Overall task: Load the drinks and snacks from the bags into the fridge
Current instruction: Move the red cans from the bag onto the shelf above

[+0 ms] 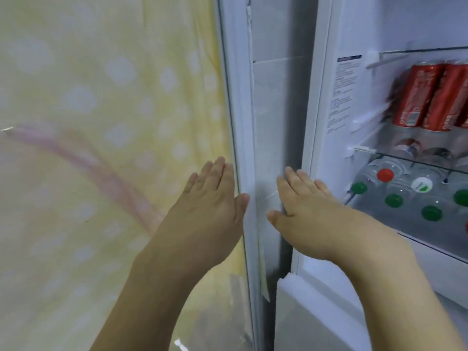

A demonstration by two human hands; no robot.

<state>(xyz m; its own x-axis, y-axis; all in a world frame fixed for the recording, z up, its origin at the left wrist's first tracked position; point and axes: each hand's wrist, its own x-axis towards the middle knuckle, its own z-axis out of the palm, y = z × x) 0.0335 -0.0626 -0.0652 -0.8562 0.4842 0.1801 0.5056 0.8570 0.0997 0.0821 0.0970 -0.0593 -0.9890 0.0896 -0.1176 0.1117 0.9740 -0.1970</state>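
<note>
Fridge point(326, 102) is open; we're looking at its left edge, where the door point(239, 127) hinges off to the left. Door's outer face is draped in a yellow cloth point(101, 97) with pale dots and a pink streak.

Our left hand point(215, 196) lies flat with fingers straight, on the cloth side right at the door's edge, thumb touching the white rim. It grasps nothing. Our right hand point(301, 198) is also flat and released, fingers straight, resting at the narrow gap between door and cabinet frame, fingertips against the frame edge. Both hands are near each other, with the door gasket strip between them.

Room for moving: the gap between door and cabinet is narrow. The cabinet opening to the right is wide and unobstructed in front of the shelves.

Contents: the upper glass shelf point(405, 53) runs above red cans point(430, 95), which stand upright, packed side by side and touching. On the shelf beneath them, more cans point(407, 145) are dimly visible through glass; we can't make out details. Lower compartment holds clear bottles point(405, 196) standing close together, seen from above: mostly green caps, one red cap point(385, 175), one white-and-green cap point(421, 184). A printed label point(342, 95) is on the inner left wall. A white foam block point(298, 282) sits at the bottom of the frame.
</note>
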